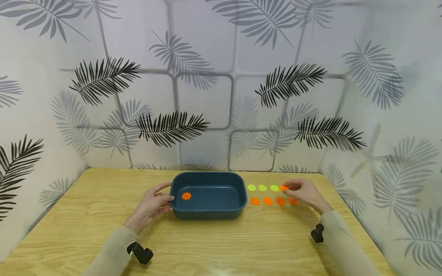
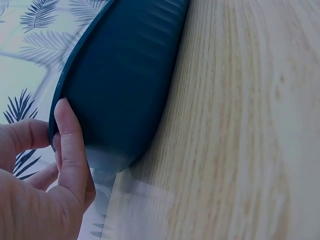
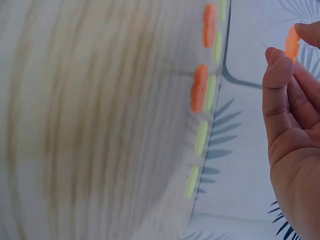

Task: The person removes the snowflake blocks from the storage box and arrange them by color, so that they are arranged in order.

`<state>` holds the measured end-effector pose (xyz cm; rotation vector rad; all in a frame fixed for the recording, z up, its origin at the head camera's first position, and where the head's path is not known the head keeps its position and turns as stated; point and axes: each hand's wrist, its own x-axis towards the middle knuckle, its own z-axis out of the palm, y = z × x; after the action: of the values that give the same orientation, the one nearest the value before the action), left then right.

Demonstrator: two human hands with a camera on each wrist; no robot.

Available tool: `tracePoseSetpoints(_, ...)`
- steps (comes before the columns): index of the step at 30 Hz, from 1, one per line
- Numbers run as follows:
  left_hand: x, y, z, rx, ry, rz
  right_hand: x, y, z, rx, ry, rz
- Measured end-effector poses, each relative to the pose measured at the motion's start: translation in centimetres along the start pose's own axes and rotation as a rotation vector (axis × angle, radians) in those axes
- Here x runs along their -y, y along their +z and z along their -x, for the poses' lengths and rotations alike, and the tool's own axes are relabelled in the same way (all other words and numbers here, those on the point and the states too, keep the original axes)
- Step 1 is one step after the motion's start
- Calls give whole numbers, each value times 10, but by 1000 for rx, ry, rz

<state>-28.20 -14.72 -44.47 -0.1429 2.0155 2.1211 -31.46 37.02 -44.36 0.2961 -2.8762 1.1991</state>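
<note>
A dark blue rectangular bin (image 1: 208, 215) stands on the table, with one orange flower-shaped disc (image 1: 186, 196) lying inside near its left end. My left hand (image 1: 152, 207) grips the bin's left rim between thumb and fingers; the left wrist view shows the fingers on the rim of the bin (image 2: 115, 90). In my right hand (image 1: 305, 194), thumb and fingertips pinch another orange flower-shaped disc (image 3: 291, 44), held above the table. Below and beside that hand lie a row of light green flower-shaped discs (image 1: 262, 188) and a nearer row of orange discs (image 1: 268, 201).
The wooden table (image 1: 214, 249) runs back to a wall (image 1: 203, 99) with leaf-patterned covering. Side walls close in at left and right. A small black device (image 1: 139, 253) is strapped to the left wrist, another black device (image 1: 317, 233) to the right.
</note>
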Motion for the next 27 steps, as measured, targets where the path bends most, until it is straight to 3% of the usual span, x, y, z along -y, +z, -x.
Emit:
tracePoseSetpoints(9,-1,-1,0,12,8,1,-17,-18,14,23,35,-43)
tracePoseSetpoints(20,-2,-2,-1,8,4,-15,-43,-30,19,22,18,65)
tracePoseSetpoints(27,-3,-2,-1,17,1,-11,-49,-33,23,73,86,47)
